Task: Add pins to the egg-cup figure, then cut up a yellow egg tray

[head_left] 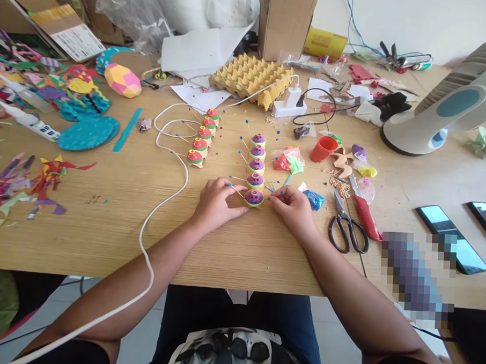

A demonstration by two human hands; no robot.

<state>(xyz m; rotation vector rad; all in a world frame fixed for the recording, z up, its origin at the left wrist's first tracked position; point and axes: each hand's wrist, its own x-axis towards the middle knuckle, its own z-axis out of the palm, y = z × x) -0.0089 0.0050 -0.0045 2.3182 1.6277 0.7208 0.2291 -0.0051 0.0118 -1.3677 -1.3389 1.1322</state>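
Observation:
A caterpillar of egg-carton cups (pixel 255 165), topped with purple clay, stands in a row between my hands, with blue-tipped sticks poking out of its left side. My left hand (pixel 214 206) has its fingers apart, and the thumb tip rests beside the front cup, seemingly touching its base. Pinched in my right hand (pixel 293 207) is a thin blue-tipped stick (pixel 281 193), pointing at the front cup's right side. Several similar sticks lie just behind these fingers. Left of this row is a second caterpillar (pixel 200 141) with red and green clay and sticks on both sides.
Scissors (pixel 348 227), a red-handled knife (pixel 365 211) and phones (pixel 452 239) lie to the right. Bagged clay (pixel 313 200) and a red cup (pixel 324 148) sit nearer. A white cable (pixel 165 196) crosses my left forearm. Behind are a yellow egg tray (pixel 251 78) and a power strip (pixel 289 108).

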